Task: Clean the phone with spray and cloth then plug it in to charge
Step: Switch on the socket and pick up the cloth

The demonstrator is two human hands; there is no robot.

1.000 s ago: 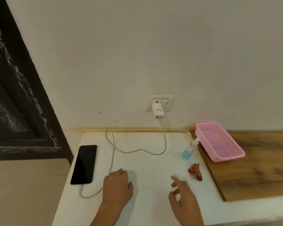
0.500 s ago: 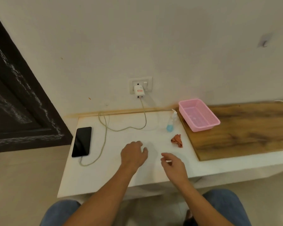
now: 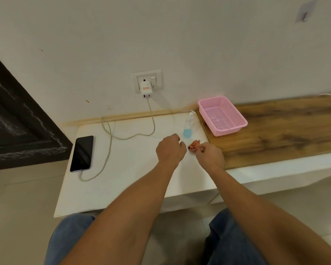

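The black phone [image 3: 82,153] lies face up at the left edge of the white table [image 3: 122,188]. A pale cable [image 3: 108,150] runs from its near end up to the white charger [image 3: 146,90] in the wall socket. A small spray bottle [image 3: 188,127] with blue liquid stands at the back right of the table. Just in front of it lies a crumpled orange-brown cloth [image 3: 193,144]. My right hand [image 3: 210,156] has its fingertips pinched on the cloth's near edge. To the left of the cloth and just in front of the bottle, my left hand [image 3: 170,150] hovers loosely curled and holds nothing.
A pink plastic basket [image 3: 235,129] sits on the wooden counter [image 3: 285,134] to the right of the table. A dark door [image 3: 17,121] stands at the left. My knees in jeans are below the table's front edge.
The view has pulled back from the table. Both hands moved right and away from me; the right hand reached the cloth and the left came close to the spray bottle.
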